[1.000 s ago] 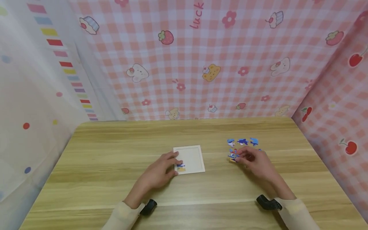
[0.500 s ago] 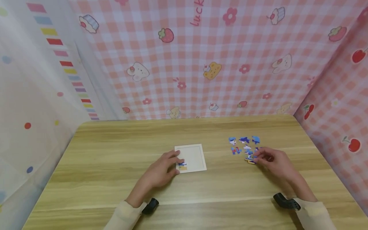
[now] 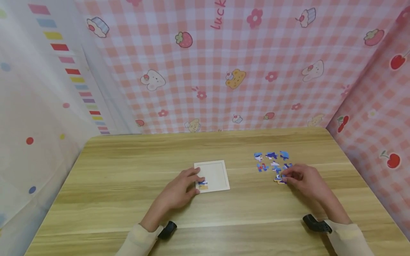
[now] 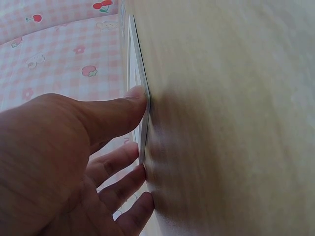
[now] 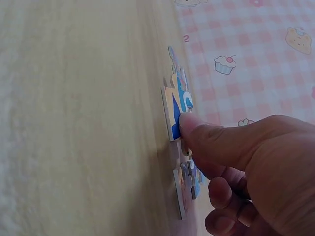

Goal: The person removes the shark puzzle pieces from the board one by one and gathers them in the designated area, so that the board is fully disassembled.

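Note:
My left hand (image 3: 177, 189) rests on the left side of a white square puzzle tray (image 3: 217, 175). Its thumb lies at the near corner and its fingers reach over the left edge. In the tray's near left corner lies a blue, white and yellow puzzle piece (image 3: 203, 185), partly under a fingertip. My right hand (image 3: 306, 180) pinches another puzzle piece (image 3: 278, 179), blue and yellow with straight edges, close over the table. The right wrist view shows the thumb pressed on this piece's face; the other fingertips are partly hidden.
Several loose puzzle pieces lie in rows beyond the right hand, among them a dark blue one (image 3: 271, 155) and a red and blue one (image 3: 262, 167). The wooden table (image 3: 224, 227) meets a pink checked cloth (image 3: 211, 89) at the back.
My right hand has carried the pinched puzzle piece rightward from beside the red and blue piece, then slightly lower. The left hand has kept its place on the tray.

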Motion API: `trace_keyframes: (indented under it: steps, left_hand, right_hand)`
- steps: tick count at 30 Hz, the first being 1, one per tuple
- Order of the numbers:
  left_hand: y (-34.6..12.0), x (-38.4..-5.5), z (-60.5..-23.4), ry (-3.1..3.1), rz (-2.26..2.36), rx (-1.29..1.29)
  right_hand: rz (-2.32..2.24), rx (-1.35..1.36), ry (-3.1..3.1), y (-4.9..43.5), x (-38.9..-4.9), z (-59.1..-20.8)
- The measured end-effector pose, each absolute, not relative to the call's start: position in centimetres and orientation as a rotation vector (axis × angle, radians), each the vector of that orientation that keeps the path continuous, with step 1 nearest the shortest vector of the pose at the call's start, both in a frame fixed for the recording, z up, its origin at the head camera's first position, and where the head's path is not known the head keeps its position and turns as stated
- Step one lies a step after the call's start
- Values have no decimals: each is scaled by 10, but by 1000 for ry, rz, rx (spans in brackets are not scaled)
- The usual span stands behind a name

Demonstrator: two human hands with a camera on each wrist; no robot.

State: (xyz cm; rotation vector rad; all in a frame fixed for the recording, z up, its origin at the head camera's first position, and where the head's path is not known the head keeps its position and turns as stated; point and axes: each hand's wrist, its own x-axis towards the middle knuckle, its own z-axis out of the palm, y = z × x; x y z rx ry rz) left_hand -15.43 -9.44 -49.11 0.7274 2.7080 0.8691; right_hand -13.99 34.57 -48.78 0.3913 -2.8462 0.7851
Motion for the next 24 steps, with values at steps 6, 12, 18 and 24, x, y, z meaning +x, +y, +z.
trace_keyframes:
  steps: [6,12,18,24]
  left_hand:
    - [-94,-154,-492,2707,870,719]
    - [-95,-154,-491,2710,879,706]
    - [-95,-153,-489,2720,887,697]
    - [-95,-155,-490,2705,945,679]
  right_hand:
    - [707,427,-2834,346,-141,-488]
    - [710,423,-2835,346,-143,-490]
    - [709,423,-2821,345,-143,-490]
    - [721,428,-2782,338,-140,-482]
